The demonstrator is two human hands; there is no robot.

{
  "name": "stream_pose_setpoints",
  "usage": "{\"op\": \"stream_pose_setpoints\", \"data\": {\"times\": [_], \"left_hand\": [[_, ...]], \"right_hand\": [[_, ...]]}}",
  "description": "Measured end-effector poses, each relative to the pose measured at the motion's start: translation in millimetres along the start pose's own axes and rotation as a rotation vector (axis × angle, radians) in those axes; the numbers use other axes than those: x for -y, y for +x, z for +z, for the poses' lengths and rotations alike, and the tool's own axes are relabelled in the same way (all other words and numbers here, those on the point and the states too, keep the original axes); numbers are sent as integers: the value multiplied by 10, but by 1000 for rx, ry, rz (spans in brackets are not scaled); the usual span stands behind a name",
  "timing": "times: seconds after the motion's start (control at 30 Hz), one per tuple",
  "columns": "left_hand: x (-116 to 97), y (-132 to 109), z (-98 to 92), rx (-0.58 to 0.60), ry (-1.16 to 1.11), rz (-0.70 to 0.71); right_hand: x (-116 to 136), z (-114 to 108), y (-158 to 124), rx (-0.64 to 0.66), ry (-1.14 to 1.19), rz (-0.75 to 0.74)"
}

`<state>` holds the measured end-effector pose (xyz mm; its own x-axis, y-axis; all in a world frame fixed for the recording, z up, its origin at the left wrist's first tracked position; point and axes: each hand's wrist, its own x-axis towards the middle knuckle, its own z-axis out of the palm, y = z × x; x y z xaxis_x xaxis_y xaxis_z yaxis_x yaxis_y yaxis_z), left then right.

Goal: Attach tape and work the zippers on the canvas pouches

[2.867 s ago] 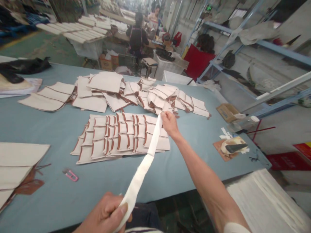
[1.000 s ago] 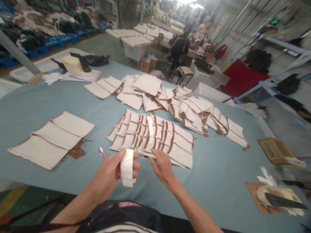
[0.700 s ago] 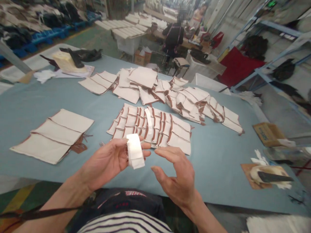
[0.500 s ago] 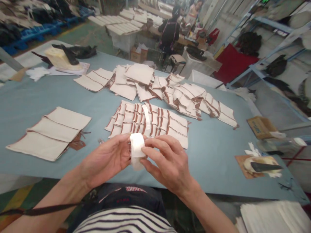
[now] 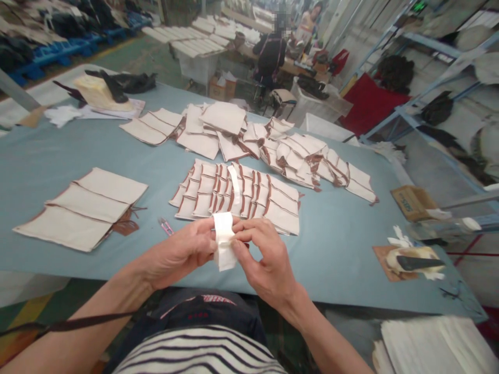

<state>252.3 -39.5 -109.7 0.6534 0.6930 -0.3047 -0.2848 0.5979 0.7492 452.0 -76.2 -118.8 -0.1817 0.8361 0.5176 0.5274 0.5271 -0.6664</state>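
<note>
A white strip of tape is folded up between both my hands, just above the near edge of the blue table. My left hand pinches it from the left; my right hand grips it from the right with thumb and fingers. Just beyond my hands lies a fanned row of cream fabric pieces with brown trim, with another white strip laid across it.
A loose heap of the same pieces lies further back. Larger cream panels are at the left, small pink snips beside them. A cardboard box and a brown pad with a dark tool sit right. A person sits far behind.
The long strip, earlier stretched between my hands, is now folded into a small bundle. My right hand left the fabric row and closed on the bundle beside my left hand.
</note>
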Motion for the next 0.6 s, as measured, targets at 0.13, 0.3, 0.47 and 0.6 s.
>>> {"op": "stream_pose_setpoints", "data": {"times": [0.13, 0.3, 0.47, 0.6], "left_hand": [[59, 41, 21, -12, 188, 51], [156, 98, 53, -103, 306, 86], [213, 118, 31, -150, 438, 100], [271, 75, 32, -136, 633, 100]], "right_hand": [[-1, 34, -33, -8, 35, 79], [-15, 33, -39, -32, 47, 191], [4, -58, 128, -143, 103, 230], [-218, -46, 439, -174, 228, 410]]}}
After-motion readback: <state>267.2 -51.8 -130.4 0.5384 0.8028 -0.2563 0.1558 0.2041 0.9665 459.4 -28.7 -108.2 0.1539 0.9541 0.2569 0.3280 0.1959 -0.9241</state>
